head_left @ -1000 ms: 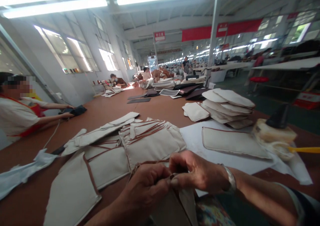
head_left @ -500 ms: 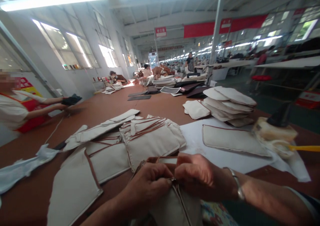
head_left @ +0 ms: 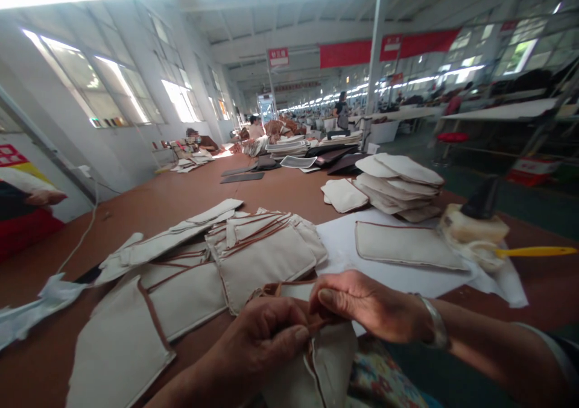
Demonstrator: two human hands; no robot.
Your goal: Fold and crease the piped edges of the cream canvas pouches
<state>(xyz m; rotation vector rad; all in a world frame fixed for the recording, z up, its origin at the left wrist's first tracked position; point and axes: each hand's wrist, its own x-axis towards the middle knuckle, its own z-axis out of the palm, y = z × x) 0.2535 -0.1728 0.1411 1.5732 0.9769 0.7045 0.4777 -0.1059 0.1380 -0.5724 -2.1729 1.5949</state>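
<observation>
I've got both hands just on the nr side of the white sheet [head_left: 339, 245], wrists angled in, fingertips almost meeting. L hand [head_left: 266, 335] comes up from lower left of the sheet, knuckles up, fingers curled, thumb pressed vs. the bent index; they're pinching the brown edging [head_left: 319, 325] of a beige piece [head_left: 335, 360], which hangs below the hands, nr side of the sheet. R hand [head_left: 371, 305] comes in from right of the sheet, back of hand up, silver bracelet [head_left: 434, 320] at the wrist; its fingers are curled together & pinch the edging too, tho the tips are partly hidden. Far beyond the sheet, a red sign [head_left: 278, 56] has white Chinese chars: middle one's 三, others too blurry to be sure. Red banner [head_left: 344, 54] & 2nd sign [head_left: 391, 42], also far beyond the sheet: text too small. Well left of the sheet, red-and-yellow sign [head_left: 13, 155], cut off, illegible.
</observation>
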